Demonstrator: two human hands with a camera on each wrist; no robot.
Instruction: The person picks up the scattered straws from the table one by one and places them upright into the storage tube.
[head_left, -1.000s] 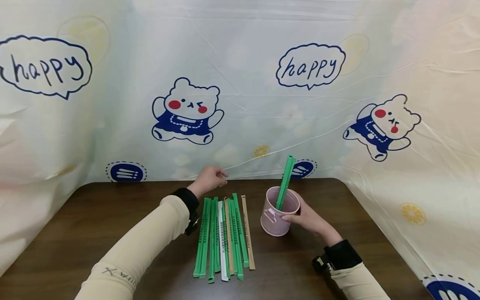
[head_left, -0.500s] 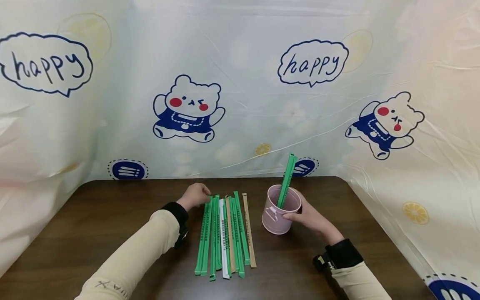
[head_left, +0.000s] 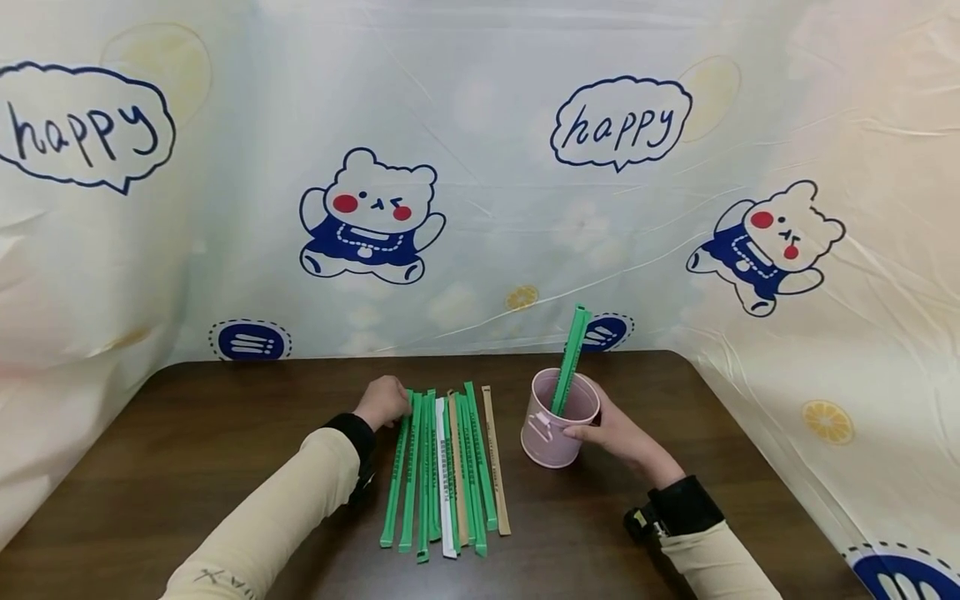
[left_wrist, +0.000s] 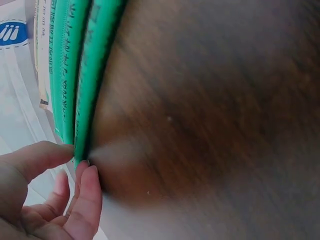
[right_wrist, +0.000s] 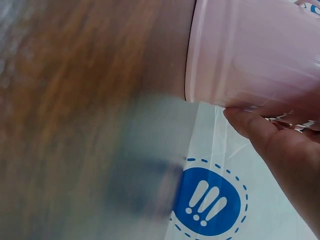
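Note:
Several long paper-wrapped straws, most of them green, lie side by side on the brown table. My left hand [head_left: 384,402] pinches the far end of the leftmost green straw [head_left: 395,487] between thumb and fingers. The left wrist view shows the thumb and fingertips at the tip of that straw [left_wrist: 94,80], with a second green straw [left_wrist: 67,75] close beside it. My right hand [head_left: 626,437] grips a small pink bucket [head_left: 547,446] from its right side, thumb on the front. Green wrapped straws [head_left: 572,358] lean upright inside the bucket.
Among the row lie a white straw [head_left: 444,479] and a brown straw [head_left: 458,483]; another brown straw [head_left: 496,462] lies at its right end. A printed curtain [head_left: 480,208] hangs behind the dark wooden table [head_left: 225,467].
My left hand has come down from above the table's back to the row's far end. The leftmost straw has shifted a little left, away from its neighbour. The right hand stays on the bucket.

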